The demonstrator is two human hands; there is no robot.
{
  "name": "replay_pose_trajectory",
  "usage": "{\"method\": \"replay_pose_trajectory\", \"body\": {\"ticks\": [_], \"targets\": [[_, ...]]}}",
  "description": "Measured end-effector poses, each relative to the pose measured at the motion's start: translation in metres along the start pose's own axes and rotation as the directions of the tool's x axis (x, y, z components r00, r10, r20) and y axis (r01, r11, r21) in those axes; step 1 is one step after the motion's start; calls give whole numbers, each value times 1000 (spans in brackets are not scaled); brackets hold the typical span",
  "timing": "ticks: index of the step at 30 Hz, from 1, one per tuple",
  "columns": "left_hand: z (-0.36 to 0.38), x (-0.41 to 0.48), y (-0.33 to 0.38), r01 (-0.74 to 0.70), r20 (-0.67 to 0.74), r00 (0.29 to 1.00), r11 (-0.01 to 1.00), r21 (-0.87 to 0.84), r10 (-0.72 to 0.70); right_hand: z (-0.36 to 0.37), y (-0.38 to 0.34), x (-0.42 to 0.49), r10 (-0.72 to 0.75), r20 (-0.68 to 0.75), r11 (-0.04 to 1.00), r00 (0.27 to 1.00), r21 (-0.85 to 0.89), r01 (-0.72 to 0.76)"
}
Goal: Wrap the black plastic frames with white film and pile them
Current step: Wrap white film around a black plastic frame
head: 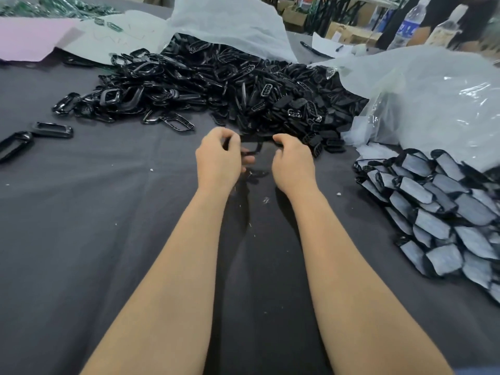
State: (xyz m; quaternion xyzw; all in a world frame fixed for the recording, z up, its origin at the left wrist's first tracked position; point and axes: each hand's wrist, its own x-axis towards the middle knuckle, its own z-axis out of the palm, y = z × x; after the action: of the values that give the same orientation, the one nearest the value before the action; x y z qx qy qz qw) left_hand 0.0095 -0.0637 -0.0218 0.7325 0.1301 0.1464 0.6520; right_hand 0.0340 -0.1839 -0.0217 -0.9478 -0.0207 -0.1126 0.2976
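Note:
Between my two hands I hold one black plastic frame point(255, 147) just above the dark cloth. My left hand point(218, 158) pinches its left end and my right hand point(292, 161) grips its right end, fingers curled. Right behind them lies a big heap of bare black frames point(216, 87). At the right edge lies a pile of frames wrapped in white film point(443, 212), laid overlapping in rows.
A dark cloth-covered table point(108, 226) carries everything. Loose frames point(52, 129) lie at the left. White plastic bags point(433, 98) rise at the back and right. A pink sheet point(29, 39) sits far left, bottles point(408, 23) and boxes at the back.

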Motion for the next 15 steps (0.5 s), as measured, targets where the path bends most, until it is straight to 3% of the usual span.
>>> {"method": "replay_pose_trajectory", "body": {"ticks": [2, 5, 10, 15], "targets": [[-2, 2, 0, 51, -35, 998, 982, -183, -58, 4, -1, 4, 31, 87, 985, 996, -170, -16], [-2, 5, -1, 77, -54, 994, 949, -305, -97, 5, -4, 9, 77, 85, 945, 993, -323, -45], [0, 7, -2, 98, -17, 994, 945, -312, -108, 2, -1, 12, 184, 41, 938, 982, -307, -163], [4, 5, -3, 57, -22, 998, 967, -248, -65, 2, -2, 10, 152, 4, 950, 988, -277, -145]]}}
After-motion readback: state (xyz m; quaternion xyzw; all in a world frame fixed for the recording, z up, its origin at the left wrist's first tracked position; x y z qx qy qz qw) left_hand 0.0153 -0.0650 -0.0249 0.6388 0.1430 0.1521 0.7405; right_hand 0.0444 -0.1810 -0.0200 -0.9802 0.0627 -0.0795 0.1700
